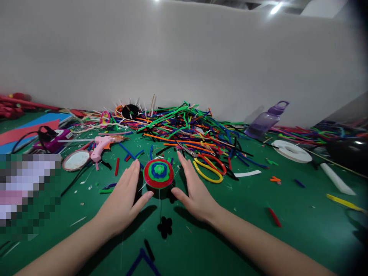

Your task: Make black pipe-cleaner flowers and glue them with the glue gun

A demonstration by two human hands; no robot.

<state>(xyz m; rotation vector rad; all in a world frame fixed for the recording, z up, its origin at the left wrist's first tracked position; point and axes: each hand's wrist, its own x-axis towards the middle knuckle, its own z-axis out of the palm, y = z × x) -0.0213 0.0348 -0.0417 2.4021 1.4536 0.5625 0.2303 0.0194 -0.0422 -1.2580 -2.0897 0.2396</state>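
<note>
A round disc of coiled pipe cleaners [158, 173], red at the rim with green and blue rings inside, sits between my two hands on the green table [235, 230]. My left hand [126, 195] is open, fingers stretched flat along the disc's left side. On the disc's right side lies my right hand [193, 188], also open with straight fingers. Both thumbs point inward below the disc. Neither hand grips anything. A small black flower shape [165, 226] lies just below the disc.
A big heap of coloured pipe cleaners [184, 126] lies behind the disc. Yellow-and-red scissors [208, 166] rest to the right, a pink glue gun [102, 146] to the left. A purple bottle [266, 120] and a white tape roll [291, 150] lie farther right, before a white wall.
</note>
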